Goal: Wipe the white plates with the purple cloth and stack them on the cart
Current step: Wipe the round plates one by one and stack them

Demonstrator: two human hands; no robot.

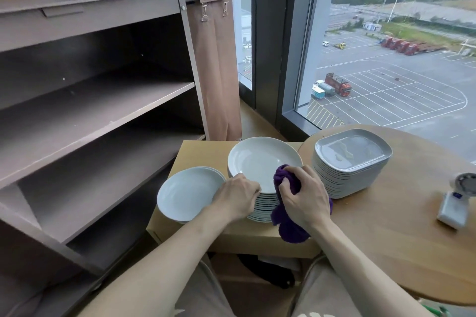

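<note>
Wiping top plate point(260, 159): right hand point(305, 199) clutches purple cloth point(289, 230), left hand point(235, 197) grips its rim. Next, probably: lift 1 plate onto cart point(103, 103).

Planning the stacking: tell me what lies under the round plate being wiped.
Under the top round plate a stack of white plates shows by its rims, standing on the small wooden table. The left hand and purple cloth cover part of the stack.

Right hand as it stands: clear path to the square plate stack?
Likely yes. The square plate stack sits just right of the right hand on the round table, nothing between them. But that hand grips the purple cloth, so grasping a plate looks awkward.
</note>
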